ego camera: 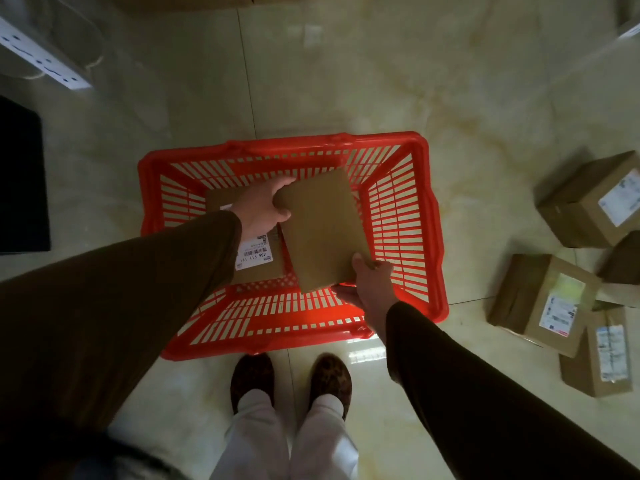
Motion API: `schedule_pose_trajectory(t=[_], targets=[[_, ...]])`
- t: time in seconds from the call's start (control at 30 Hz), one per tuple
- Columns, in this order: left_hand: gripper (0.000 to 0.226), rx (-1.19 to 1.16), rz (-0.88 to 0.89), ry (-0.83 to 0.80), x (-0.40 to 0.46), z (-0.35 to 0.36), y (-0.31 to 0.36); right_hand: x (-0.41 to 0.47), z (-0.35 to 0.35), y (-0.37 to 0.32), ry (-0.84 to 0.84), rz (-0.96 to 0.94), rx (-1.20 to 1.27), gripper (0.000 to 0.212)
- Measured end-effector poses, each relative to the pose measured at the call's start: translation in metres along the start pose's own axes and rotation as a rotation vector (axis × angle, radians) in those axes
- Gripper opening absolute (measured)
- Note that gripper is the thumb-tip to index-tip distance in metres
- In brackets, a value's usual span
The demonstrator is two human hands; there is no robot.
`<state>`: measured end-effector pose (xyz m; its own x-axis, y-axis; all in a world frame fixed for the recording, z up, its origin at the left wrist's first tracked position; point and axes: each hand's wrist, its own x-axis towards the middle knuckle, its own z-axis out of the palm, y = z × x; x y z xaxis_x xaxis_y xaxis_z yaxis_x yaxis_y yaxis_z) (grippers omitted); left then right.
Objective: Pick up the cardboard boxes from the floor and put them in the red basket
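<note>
A red slatted basket stands on the tiled floor right in front of my feet. Over its open top I hold a plain brown cardboard box with both hands. My left hand grips its far left corner. My right hand grips its near right corner. Inside the basket, on the left, lies another cardboard box with a white barcode label, partly hidden by my left arm. Several more labelled cardboard boxes lie on the floor to the right of the basket.
A white power strip sits on a ledge at the top left. Below it at the left edge is a black object. My feet in dark patterned slippers stand just behind the basket. Cardboard edges show at the top.
</note>
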<state>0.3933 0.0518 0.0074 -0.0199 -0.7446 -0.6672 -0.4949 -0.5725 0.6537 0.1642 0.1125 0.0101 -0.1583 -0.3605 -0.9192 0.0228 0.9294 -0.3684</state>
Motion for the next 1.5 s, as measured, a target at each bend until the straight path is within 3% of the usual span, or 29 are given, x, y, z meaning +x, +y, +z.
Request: schedule_pose_trajectory(t=[0.2, 0.33, 0.43, 0.7, 0.87, 0.97, 1.07, 1.2, 1.37, 1.5], targets=[[0.065, 0.113, 0.013, 0.076, 0.020, 0.010, -0.018, 0.025, 0.018, 0.015, 0.040, 0.087, 0.039, 0.051], [0.067, 0.338, 0.020, 0.141, 0.032, 0.012, -0.033, 0.038, 0.024, 0.021, 0.062, 0.118, 0.037, 0.040], [0.068, 0.375, 0.044, 0.131, 0.038, 0.014, -0.040, 0.048, 0.022, 0.019, 0.077, 0.138, 0.002, 0.027], [0.076, 0.493, 0.042, 0.154, 0.044, 0.020, -0.046, 0.061, 0.026, 0.020, 0.076, 0.118, -0.091, 0.038], [0.075, 0.537, 0.037, 0.172, 0.041, 0.022, -0.042, 0.052, 0.021, 0.011, 0.019, 0.130, -0.161, 0.024], [0.078, 0.539, 0.044, 0.199, 0.028, 0.024, -0.036, 0.040, 0.012, 0.009, -0.007, 0.050, -0.402, 0.038], [0.078, 0.440, 0.042, 0.207, 0.005, 0.026, -0.026, 0.008, 0.007, 0.003, 0.046, -0.022, -0.697, 0.036], [0.075, 0.366, 0.007, 0.165, -0.034, 0.030, -0.001, -0.014, -0.004, -0.016, -0.024, -0.075, -0.387, 0.039], [0.065, 0.259, -0.016, 0.123, -0.085, 0.039, 0.046, -0.067, -0.025, -0.030, 0.052, -0.236, -0.178, 0.015], [0.059, 0.186, 0.011, 0.092, -0.120, 0.052, 0.086, -0.109, -0.058, -0.044, 0.134, -0.309, -0.166, 0.043]])
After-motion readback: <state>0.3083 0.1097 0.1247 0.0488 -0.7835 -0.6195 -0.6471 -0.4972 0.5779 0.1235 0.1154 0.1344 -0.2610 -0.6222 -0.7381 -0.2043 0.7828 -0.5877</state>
